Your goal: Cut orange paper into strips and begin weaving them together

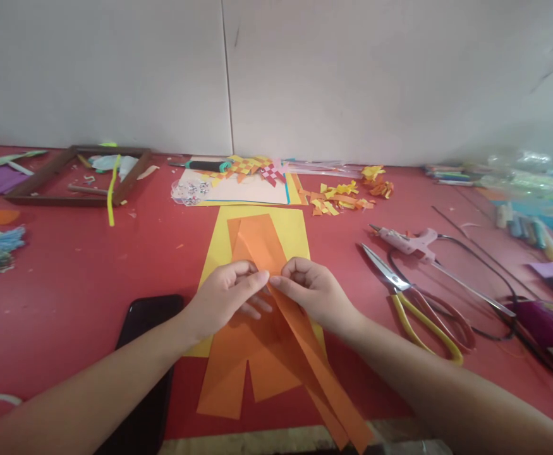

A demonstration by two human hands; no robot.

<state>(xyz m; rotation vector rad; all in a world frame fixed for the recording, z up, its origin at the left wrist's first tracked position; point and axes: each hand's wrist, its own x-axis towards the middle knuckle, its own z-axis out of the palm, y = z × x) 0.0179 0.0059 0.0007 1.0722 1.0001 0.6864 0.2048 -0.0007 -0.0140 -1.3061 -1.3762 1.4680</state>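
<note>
An orange paper strip (311,338), folded lengthwise, slants from the middle of the table toward the front edge. My left hand (233,291) pinches its left side between thumb and fingers, some lower fingers spread beneath. Facing it, my right hand (311,287) grips the strip's right side with thumb on top and fingers curled. The thumbs almost meet over the fold. Below lies a larger orange paper sheet (231,366) with slits cut into its near end. Under that rests a yellow paper sheet (217,253), partly covered.
Scissors (402,284) and a pink glue gun (411,243) with its cord lie right of my hands. A black phone (155,309) sits under my left forearm. Farther back are paper scraps (340,199), a brown frame (74,201) and a pale sheet (248,189) by the wall.
</note>
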